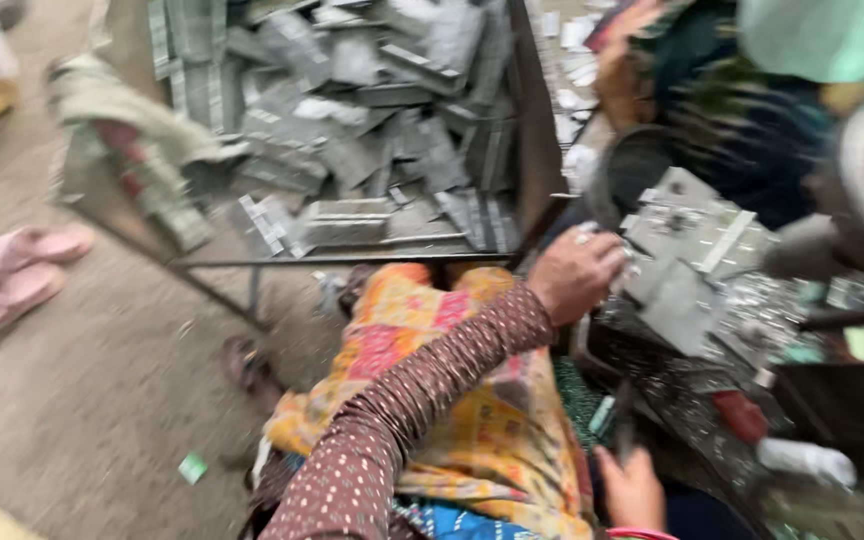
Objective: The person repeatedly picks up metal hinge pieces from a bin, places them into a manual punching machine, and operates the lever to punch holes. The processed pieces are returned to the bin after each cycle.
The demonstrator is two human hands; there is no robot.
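L arm stretched fwd, left hand [574, 272] gripping grey metal sheets [687, 255]; right hand [634, 490] low, grip unclear.

Metal tray [527, 120] of grey sheet-metal pieces [372, 140]

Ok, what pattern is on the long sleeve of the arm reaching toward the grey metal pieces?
Brown sleeve with small pale dots, head view.

Soft, even daylight filled the scene, with no hard shadows or glare. Motion blur smeared the whole frame, worst toward the edges. Just beyond the left hand's [574, 272] fingers the grey metal pieces [687, 255] looked streaked; the right hand [634, 490] below was dimmer and equally soft.
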